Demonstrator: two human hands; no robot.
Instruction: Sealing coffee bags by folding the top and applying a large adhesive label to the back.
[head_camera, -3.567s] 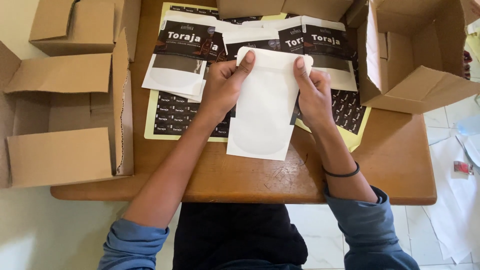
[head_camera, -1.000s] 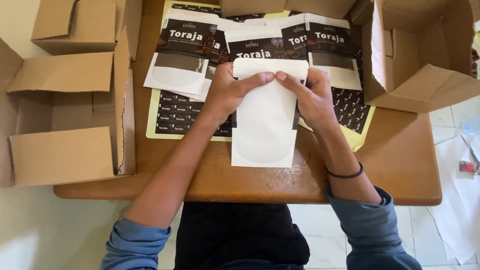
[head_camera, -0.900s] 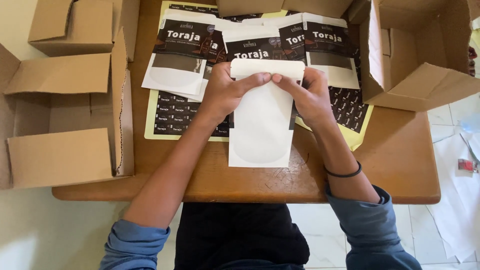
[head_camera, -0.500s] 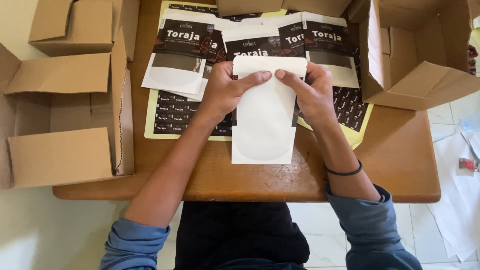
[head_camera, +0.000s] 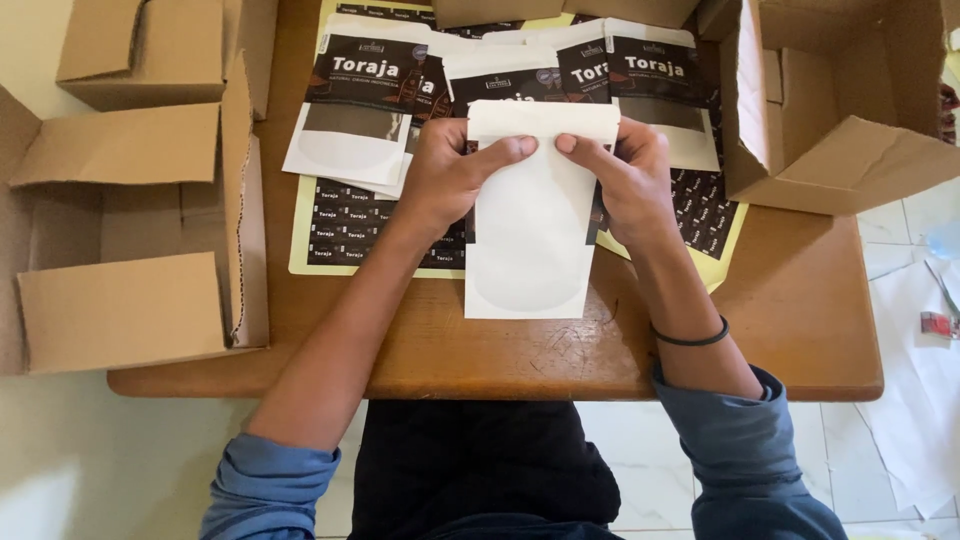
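A pale tiled floor (head_camera: 120, 470) fills the bottom of the frame, and above it a brown wooden table (head_camera: 800, 330) with a rounded near edge spans most of the view. Lower right on the floor lie loose white sheets (head_camera: 925, 400).

At frame centre a plain white pouch (head_camera: 530, 250) with a rounded clear window low on its face stands upright over the near part of the table. The left hand (head_camera: 455, 175) pinches its upper left edge, thumb across the front; the right hand (head_camera: 625, 180) grips the upper right edge the same way, the two thumbs almost meeting below the folded top strip. A dark band (head_camera: 690, 338) circles the right wrist, and both blue sleeves are pushed up.

Against half a second ago the pouch sits in much the same place with the thumbs meeting; several seconds back the hands were spread apart at the pouch's top corners.

Behind the pouch two yellow-edged sheets of small dark labels (head_camera: 345, 225) lie flat, one to the left and one showing at the right. Further up, about five labelled white pouches (head_camera: 360, 100) overlap in a row; the exact count is hidden by the overlap.

Three open cardboard boxes show: one large box (head_camera: 130, 230) at left, one (head_camera: 150, 50) upper left, one (head_camera: 840, 110) upper right.
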